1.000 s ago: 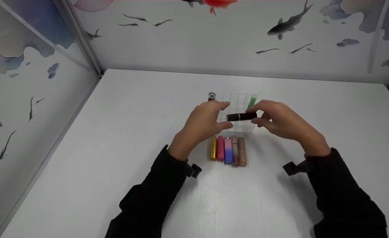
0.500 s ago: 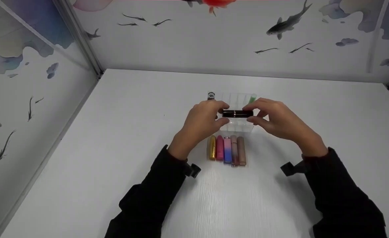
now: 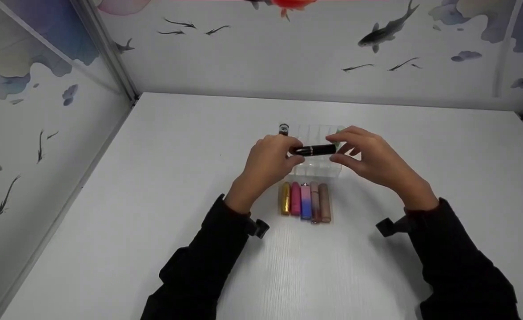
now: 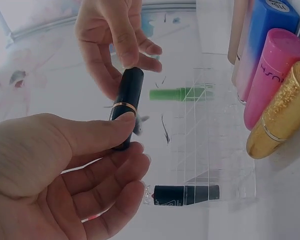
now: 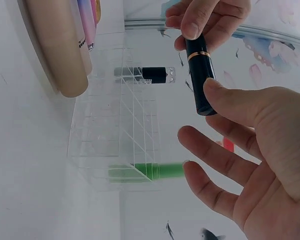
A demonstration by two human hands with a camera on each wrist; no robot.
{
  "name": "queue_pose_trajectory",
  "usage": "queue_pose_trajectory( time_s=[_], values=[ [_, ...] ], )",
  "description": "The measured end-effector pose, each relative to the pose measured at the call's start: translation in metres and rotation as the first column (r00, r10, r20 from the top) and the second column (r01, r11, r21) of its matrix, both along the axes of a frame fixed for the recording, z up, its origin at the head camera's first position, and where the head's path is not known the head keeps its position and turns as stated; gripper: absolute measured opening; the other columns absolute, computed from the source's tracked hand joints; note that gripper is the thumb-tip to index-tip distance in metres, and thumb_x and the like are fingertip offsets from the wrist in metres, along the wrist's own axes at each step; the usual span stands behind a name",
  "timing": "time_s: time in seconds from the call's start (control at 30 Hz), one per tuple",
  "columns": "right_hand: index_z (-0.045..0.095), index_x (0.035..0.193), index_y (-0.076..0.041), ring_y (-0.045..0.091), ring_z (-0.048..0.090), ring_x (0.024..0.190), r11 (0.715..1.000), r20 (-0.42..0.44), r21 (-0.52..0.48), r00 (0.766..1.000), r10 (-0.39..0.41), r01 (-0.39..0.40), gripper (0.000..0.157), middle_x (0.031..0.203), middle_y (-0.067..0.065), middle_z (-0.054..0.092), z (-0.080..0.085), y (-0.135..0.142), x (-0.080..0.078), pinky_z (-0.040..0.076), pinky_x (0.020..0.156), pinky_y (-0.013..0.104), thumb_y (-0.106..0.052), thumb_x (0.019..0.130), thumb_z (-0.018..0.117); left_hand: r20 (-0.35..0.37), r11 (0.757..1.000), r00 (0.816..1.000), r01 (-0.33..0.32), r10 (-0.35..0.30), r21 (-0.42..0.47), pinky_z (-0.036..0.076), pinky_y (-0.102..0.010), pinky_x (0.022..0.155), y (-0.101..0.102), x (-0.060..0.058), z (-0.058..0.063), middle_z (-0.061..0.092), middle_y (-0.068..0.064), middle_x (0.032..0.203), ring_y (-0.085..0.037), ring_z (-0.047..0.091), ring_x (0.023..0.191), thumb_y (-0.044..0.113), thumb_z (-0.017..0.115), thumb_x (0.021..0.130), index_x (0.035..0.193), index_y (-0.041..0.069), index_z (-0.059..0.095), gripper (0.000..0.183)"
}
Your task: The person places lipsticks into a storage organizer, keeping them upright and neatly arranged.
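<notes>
A black lipstick tube [image 3: 317,150] with a thin gold band is held up over a clear compartmented box [image 3: 317,171]. My left hand [image 3: 268,155] pinches its left end between thumb and fingers, plain in the left wrist view. At the other end, my right hand [image 3: 368,153] has thumb and forefinger spread apart around the tube; in the right wrist view the thumb tip [image 5: 215,85] overlaps its side. A green tube [image 4: 182,94] stands in one end compartment of the box, and a black tube with a clear cap [image 4: 170,195] in the opposite one.
In front of the box several cosmetic tubes lie side by side: gold [image 3: 286,198], pink [image 3: 295,198], pink-blue [image 3: 306,202], a two-tone brownish one [image 3: 315,202] and tan [image 3: 325,203]. Walls with painted fish [image 3: 388,33] border the white table [image 3: 199,155].
The black lipstick tube has moved left from the right hand's grip into the left hand's fingers. The right thumb and forefinger have loosened around its end.
</notes>
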State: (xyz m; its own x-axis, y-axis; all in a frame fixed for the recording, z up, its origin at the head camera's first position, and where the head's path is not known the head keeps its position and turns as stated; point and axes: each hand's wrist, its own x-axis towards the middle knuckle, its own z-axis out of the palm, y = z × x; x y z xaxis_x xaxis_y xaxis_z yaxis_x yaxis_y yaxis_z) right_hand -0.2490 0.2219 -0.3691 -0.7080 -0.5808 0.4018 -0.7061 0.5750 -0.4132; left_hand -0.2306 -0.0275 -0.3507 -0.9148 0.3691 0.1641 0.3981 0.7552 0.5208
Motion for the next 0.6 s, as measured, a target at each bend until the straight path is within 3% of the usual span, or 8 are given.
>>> queue_pose_trajectory(
  time_s=[0.27, 0.5, 0.6],
  values=[
    [0.070, 0.123, -0.004, 0.016, 0.071, 0.087, 1.000, -0.029, -0.017, 0.999, -0.014, 0.013, 0.040, 0.109, 0.006, 0.069, -0.0013, 0.0006, -0.0012, 0.059, 0.074, 0.040, -0.001, 0.085, 0.081, 0.035, 0.998, 0.999, 0.022, -0.024, 0.050, 0.047, -0.028, 0.072, -0.0026, -0.0009, 0.0005, 0.075, -0.001, 0.105, -0.015, 0.062, 0.086, 0.022, 0.073, 0.096, 0.119, 0.012, 0.075, 0.025],
    [0.070, 0.121, -0.003, 0.015, 0.070, 0.086, 0.999, -0.046, -0.038, 0.999, -0.029, 0.028, 0.034, 0.106, 0.004, 0.071, -0.0010, -0.0002, -0.0010, 0.052, 0.074, 0.019, -0.002, 0.088, 0.078, 0.071, 0.996, 0.996, 0.042, -0.047, 0.078, 0.045, -0.029, 0.073, -0.0044, -0.0015, 0.0004, 0.075, -0.003, 0.104, -0.015, 0.062, 0.088, 0.023, 0.073, 0.096, 0.118, 0.010, 0.076, 0.025],
    [0.069, 0.122, -0.003, 0.016, 0.070, 0.086, 0.999, -0.047, -0.042, 0.998, -0.028, 0.026, 0.034, 0.107, 0.005, 0.071, -0.0011, 0.0001, -0.0009, 0.051, 0.074, 0.017, -0.002, 0.089, 0.076, 0.094, 0.995, 0.994, 0.055, -0.063, 0.085, 0.042, -0.028, 0.070, -0.0042, -0.0014, 0.0007, 0.075, -0.002, 0.102, -0.015, 0.059, 0.085, 0.024, 0.072, 0.097, 0.116, 0.010, 0.076, 0.024]
  ],
)
